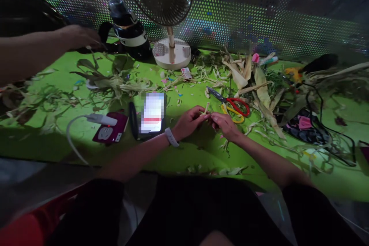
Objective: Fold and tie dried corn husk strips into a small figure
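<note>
Pinching a pale strip (206,108), the left hand (187,122) meets the right hand (226,124), whose hold I cannot tell; scissors (230,102) lie just beyond, a phone (152,113) sits leftward, and green tabletop (198,157) runs nearward to its edge.

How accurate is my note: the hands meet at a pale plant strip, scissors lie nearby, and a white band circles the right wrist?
One slip: in the head view, the white band circles the wrist of the left hand, not the right hand. The rest stands: the hands meet at the pale plant strip, and scissors lie nearby.
</note>
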`<action>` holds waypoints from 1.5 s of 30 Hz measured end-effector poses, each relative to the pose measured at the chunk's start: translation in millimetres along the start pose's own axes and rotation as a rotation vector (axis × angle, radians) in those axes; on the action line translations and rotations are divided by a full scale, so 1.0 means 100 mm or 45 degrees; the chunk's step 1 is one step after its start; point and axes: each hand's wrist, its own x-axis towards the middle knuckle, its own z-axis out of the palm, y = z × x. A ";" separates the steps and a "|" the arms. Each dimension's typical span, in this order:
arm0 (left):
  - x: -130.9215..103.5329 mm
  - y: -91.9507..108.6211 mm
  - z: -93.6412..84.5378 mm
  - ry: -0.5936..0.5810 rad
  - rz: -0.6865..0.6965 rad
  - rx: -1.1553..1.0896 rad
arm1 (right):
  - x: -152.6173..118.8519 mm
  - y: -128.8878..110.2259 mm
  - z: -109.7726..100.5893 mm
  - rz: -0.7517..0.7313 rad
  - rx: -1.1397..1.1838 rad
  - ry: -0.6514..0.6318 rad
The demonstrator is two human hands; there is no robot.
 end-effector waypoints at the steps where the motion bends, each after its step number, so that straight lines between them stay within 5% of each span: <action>1: 0.00 0.00 0.00 0.010 0.014 -0.022 | 0.00 0.00 0.02 0.061 0.101 -0.012; 6: 0.00 0.00 0.02 0.024 0.083 -0.002 | 0.01 -0.03 0.13 0.244 0.387 0.011; 13: -0.02 -0.03 0.00 0.054 0.158 0.075 | -0.01 -0.02 0.14 0.194 0.333 -0.066; 26: -0.03 0.04 0.03 0.074 0.259 0.407 | -0.05 0.01 0.20 -0.178 -0.311 0.019; 29: 0.02 0.01 -0.05 -0.016 0.240 0.368 | -0.01 -0.02 0.10 -0.233 -0.470 0.024; 31: 0.04 0.01 -0.11 -0.207 0.244 0.319 | 0.03 -0.06 -0.04 -0.200 -0.448 0.016; 34: 0.01 0.04 -0.13 -0.378 0.250 0.221 | 0.08 -0.09 -0.24 -0.027 -0.192 0.324; 37: -0.05 0.07 -0.09 -0.479 0.199 0.103 | 0.12 -0.09 -0.27 0.138 -0.059 0.135; 41: -0.08 0.07 -0.06 -0.564 0.140 -0.054 | 0.12 -0.08 -0.13 0.120 -0.015 -0.182; 45: -0.02 0.05 -0.09 -0.336 0.129 -0.183 | 0.09 -0.11 -0.06 0.049 -0.007 -0.064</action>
